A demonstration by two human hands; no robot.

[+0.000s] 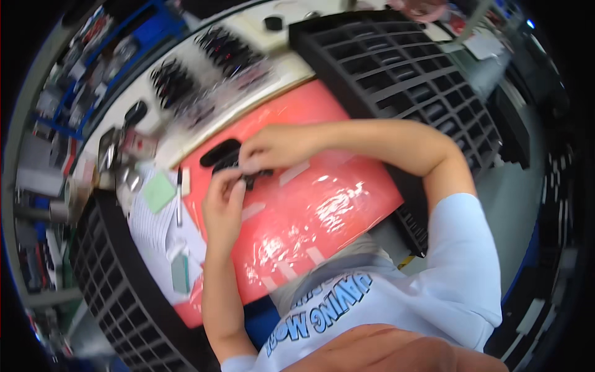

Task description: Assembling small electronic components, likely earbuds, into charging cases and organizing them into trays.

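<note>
My left hand (223, 195) and my right hand (273, 147) meet over the far part of a shiny red mat (328, 204). Their fingers close around a small black part (251, 180), whose exact kind is blurred and half covered by the fingertips. Just beyond my left fingertips lies a black, rounded, elongated piece (221, 152), partly hidden by my right hand. My right forearm reaches in across the mat from the right, while the left one comes up from the lower edge.
A black compartment tray (396, 68) with dark parts stands at the far right; another gridded black tray (118, 285) is at the lower left. Papers (152, 223), a green note pad (158, 192) and a pen (180, 198) lie left. Black parts (170, 84) stand in rows beyond the mat.
</note>
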